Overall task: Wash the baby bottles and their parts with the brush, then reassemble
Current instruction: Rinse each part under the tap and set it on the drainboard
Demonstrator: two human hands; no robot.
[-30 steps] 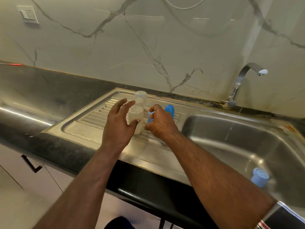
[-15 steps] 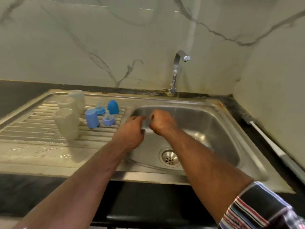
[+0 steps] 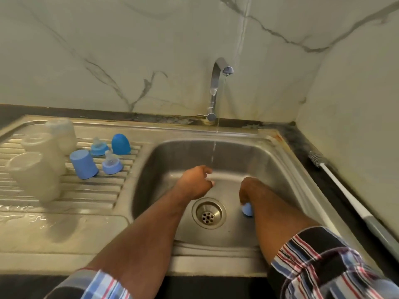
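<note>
A blue cap (image 3: 247, 208), right of the drain (image 3: 208, 213), is grasped by the right hand (image 3: 248, 190); the left hand (image 3: 195, 180), loosely curled and empty, is held under the tap (image 3: 218, 83). Rinsing is judged next; the brush (image 3: 345, 195) lies unused right of the basin.

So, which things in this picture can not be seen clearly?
Head view only:
- Blue part: mostly hidden under the right hand; which part, unclear.
- Right hand's fingers: hidden by wrist; grip unclear.
- Bottles: blurred; count uncertain.
- Brush: handle cut off by the right edge.
</note>
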